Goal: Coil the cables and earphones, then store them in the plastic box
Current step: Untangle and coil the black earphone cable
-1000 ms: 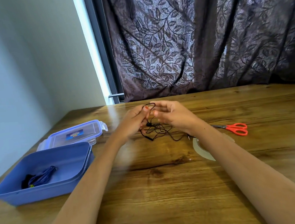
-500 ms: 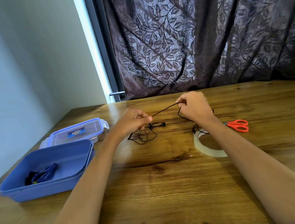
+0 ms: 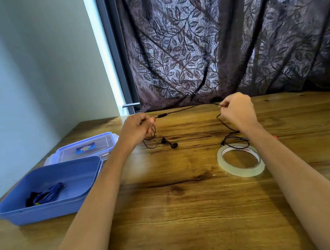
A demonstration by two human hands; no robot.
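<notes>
In mid-frame my left hand (image 3: 136, 129) and right hand (image 3: 236, 111) each pinch the black earphones (image 3: 162, 115). The hands are wider apart than before, the cord taut between them, the buds on the table (image 3: 186, 212). The plastic box (image 3: 48, 212) sits lower left.

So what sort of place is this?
Probably a room in a home: a wood-grain table stands by a window hung with a dark leaf-patterned curtain, beside a plain pale wall, with household bits on it such as a blue plastic box and a clear tape roll.
</notes>
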